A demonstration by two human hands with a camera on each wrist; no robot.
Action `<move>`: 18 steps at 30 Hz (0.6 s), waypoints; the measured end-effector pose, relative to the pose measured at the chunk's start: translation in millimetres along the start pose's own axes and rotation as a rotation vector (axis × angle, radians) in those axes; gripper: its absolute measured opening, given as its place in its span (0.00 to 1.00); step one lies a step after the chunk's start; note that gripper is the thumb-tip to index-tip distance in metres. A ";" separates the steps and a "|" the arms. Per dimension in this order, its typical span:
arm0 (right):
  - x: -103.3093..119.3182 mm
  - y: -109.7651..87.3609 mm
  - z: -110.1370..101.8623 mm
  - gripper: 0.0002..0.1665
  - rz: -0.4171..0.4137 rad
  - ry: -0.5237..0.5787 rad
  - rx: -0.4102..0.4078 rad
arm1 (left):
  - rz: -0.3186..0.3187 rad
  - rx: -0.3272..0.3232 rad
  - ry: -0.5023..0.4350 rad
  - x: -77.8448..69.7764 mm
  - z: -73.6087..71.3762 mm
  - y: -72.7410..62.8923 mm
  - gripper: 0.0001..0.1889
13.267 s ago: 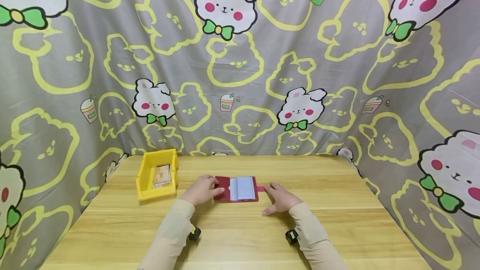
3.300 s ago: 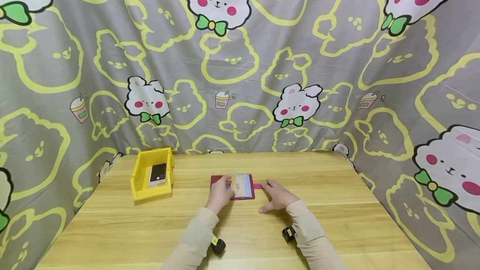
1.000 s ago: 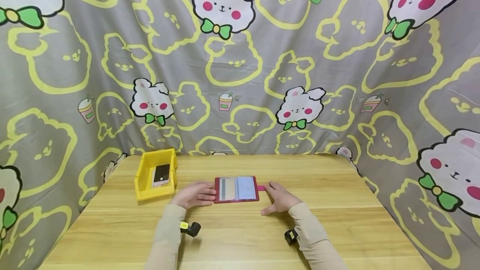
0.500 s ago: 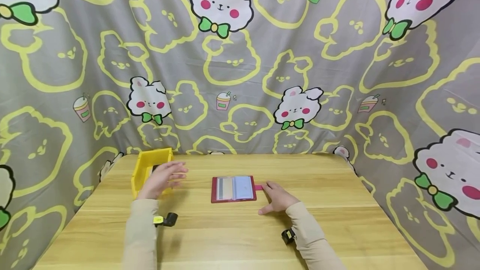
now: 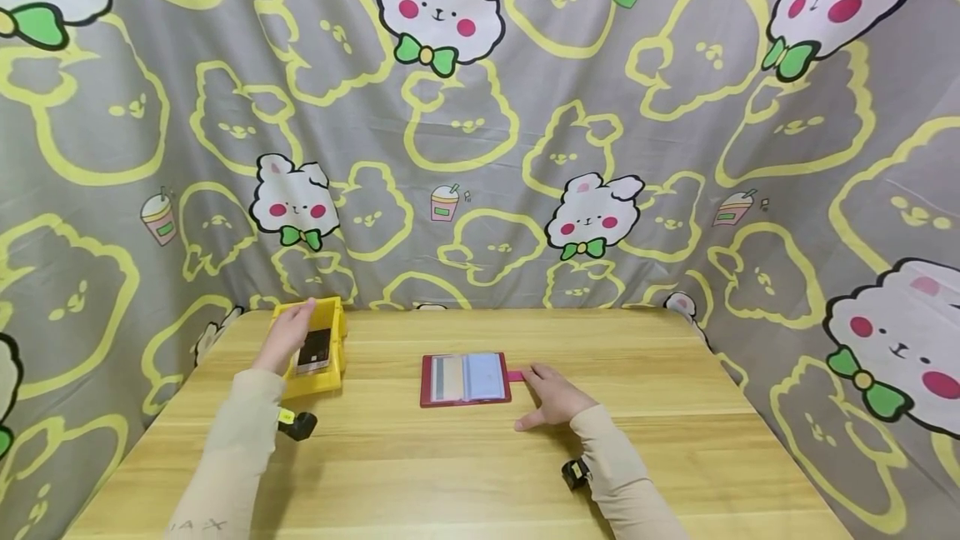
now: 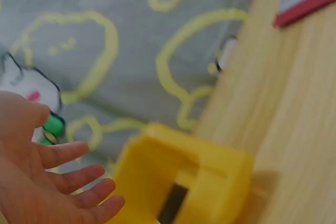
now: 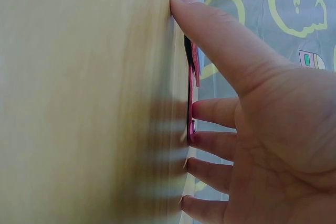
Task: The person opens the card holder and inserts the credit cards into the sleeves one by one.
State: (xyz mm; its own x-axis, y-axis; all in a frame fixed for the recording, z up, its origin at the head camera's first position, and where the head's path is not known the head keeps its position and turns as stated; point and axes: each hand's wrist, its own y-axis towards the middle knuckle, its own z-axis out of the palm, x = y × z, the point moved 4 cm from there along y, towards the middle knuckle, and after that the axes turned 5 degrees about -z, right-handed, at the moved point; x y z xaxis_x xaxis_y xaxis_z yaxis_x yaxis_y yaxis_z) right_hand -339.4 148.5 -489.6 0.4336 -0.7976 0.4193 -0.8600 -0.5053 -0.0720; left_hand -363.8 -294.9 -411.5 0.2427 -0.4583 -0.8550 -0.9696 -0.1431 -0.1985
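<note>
A red card holder (image 5: pixel 426 382) lies open on the table, its clear sleeves spread. A cream card with a grey stripe (image 5: pixel 447 379) sits in the left sleeve; the right page looks pale blue. My right hand (image 5: pixel 557 396) rests beside it, fingertips on its pink strap (image 5: pixel 516 376); in the right wrist view the fingers (image 7: pixel 214 112) are straight. Over the left side of the yellow bin (image 5: pixel 339 354) is my left hand (image 5: pixel 287 336), nothing in it, its fingers (image 6: pixel 79 179) extended and apart in the left wrist view. Inside the bin a black card (image 5: pixel 315 347) lies on top of paler ones.
The wooden table (image 5: pixel 450 473) runs back to a grey patterned curtain (image 5: pixel 480 273), which also hangs at both sides. A small black wrist camera (image 5: pixel 576 473) is strapped to the right sleeve, another to the left.
An orange-cream card left the bin and went onto the holder in my left hand, exposing the black card. The left hand then moved left to the bin. My right hand stayed at the strap.
</note>
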 end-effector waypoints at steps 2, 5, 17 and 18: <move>0.4 -0.4 -0.7 0.60 -0.002 0.004 0.000 | -0.021 0.012 0.003 5.6 -2.1 6.7 0.46; 0.9 -1.2 -2.0 0.60 -0.001 0.007 -0.002 | -0.037 0.032 0.002 15.3 -2.6 17.6 0.44; 3.1 -3.7 -2.7 0.61 -0.014 0.005 0.001 | -0.164 -0.038 0.010 45.3 4.7 34.0 0.43; 3.3 -3.9 -3.1 0.61 -0.012 0.008 0.000 | -0.164 -0.036 0.009 45.8 5.5 34.1 0.42</move>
State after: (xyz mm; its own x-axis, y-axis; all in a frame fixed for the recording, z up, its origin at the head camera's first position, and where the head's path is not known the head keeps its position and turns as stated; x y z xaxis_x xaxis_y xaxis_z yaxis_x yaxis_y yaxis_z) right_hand -335.5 148.9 -485.1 0.4413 -0.7892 0.4272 -0.8549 -0.5145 -0.0673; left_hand -385.9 -315.9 -460.1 0.3985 -0.4337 -0.8082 -0.9151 -0.2481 -0.3180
